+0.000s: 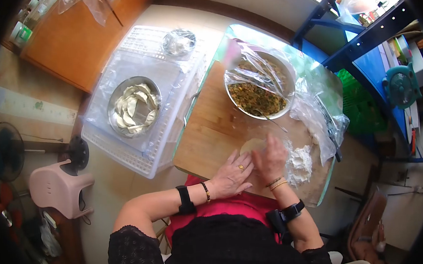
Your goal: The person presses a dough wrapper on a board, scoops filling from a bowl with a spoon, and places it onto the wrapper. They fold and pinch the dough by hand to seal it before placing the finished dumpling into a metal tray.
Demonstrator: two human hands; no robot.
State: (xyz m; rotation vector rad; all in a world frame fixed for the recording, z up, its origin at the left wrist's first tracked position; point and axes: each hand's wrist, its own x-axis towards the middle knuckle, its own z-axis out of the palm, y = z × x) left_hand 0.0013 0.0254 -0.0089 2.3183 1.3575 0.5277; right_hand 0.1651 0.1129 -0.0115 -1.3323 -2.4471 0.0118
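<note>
A round, flat dough wrapper (251, 146) lies near the front of the wooden board (206, 127). My left hand (231, 175) is spread out with a ring on one finger, its fingertips right at the wrapper's near edge. Close beside it, my right hand (270, 158) overlaps the wrapper's right side, its fingers partly blurred; I cannot tell whether they grip the dough. A heap of white flour (299, 165) sits just right of that hand. Behind, a large bowl (290, 108) holds chopped filling (255, 97) with a spoon (275, 124) in it, plastic film partly covering the top.
On a white plastic crate (148, 171) at left, a metal bowl (110, 107) holds several folded dumplings (134, 108). A smaller film-covered bowl (178, 42) stands behind. Crumpled plastic (311, 120) lies on the table's right side. A pink stool (53, 189) stands far left.
</note>
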